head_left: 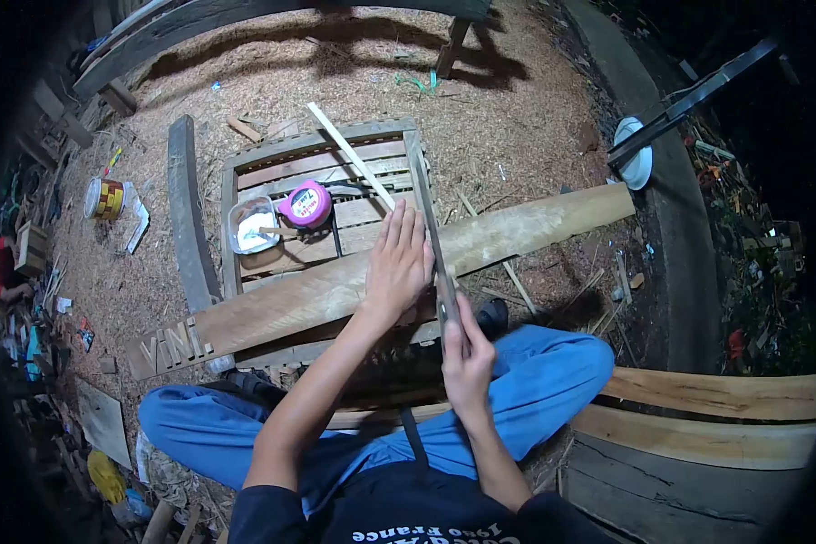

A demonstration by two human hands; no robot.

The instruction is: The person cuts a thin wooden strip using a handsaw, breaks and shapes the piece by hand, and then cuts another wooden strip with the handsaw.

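My left hand (397, 261) lies with fingers stretched out and close together over the near end of a thin pale wood strip (352, 156). Under its palm is a long plank (526, 227) that crosses a slatted wooden frame (322, 136); raised letters (174, 344) stand at the plank's left end. My right hand (467, 361) is closed around a narrow dark flat bar (442, 283), whose kind I cannot make out. The bar runs away from me, just right of my left hand. A pink tape measure (308, 205) and a plastic tub (252, 225) of white stuff rest on the slats.
A dark beam (190, 208) lies left of the frame, near a red-and-yellow can (105, 199). A bench (272, 27) stands at the far side. Boards (716, 440) lie at my right, and a white round dish (633, 154) is near a metal post. Shavings cover the ground.
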